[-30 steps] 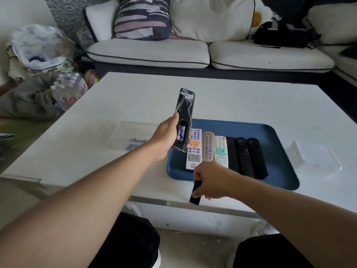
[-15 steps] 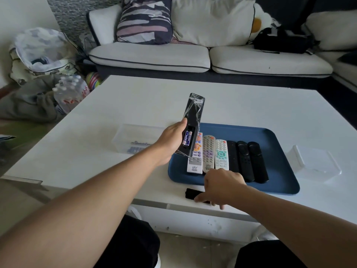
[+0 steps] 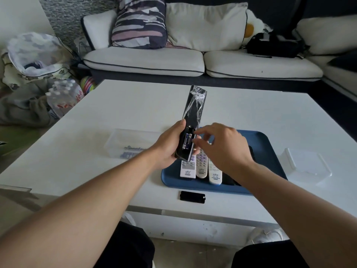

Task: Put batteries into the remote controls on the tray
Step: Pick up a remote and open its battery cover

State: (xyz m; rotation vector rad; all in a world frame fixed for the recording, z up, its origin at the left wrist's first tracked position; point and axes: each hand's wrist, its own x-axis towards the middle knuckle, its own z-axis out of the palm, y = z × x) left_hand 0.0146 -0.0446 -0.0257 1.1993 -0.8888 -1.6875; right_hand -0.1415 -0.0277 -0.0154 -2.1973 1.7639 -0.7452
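My left hand [image 3: 167, 147] grips a long black remote control [image 3: 193, 117] wrapped in clear plastic, back side up, above the left edge of the blue tray [image 3: 270, 151]. Its battery compartment is uncovered and batteries [image 3: 187, 141] sit inside. My right hand [image 3: 222, 147] hovers beside the compartment with fingers loosely spread, fingertips next to the batteries and holding nothing. The black battery cover [image 3: 192, 197] lies on the white table in front of the tray. Three light remotes [image 3: 201, 167] and dark ones, partly hidden by my right arm, lie on the tray.
A clear plastic box [image 3: 127, 144] with several batteries sits left of the tray. A clear lid [image 3: 307, 165] lies on the right. A sofa with cushions [image 3: 144, 60] stands behind the table. Bags and a pack of bottles [image 3: 63, 97] are on the floor at left.
My right hand put the battery cover down on the table in front of the tray, let go and rose to the remote's battery compartment. My left hand kept holding the remote.
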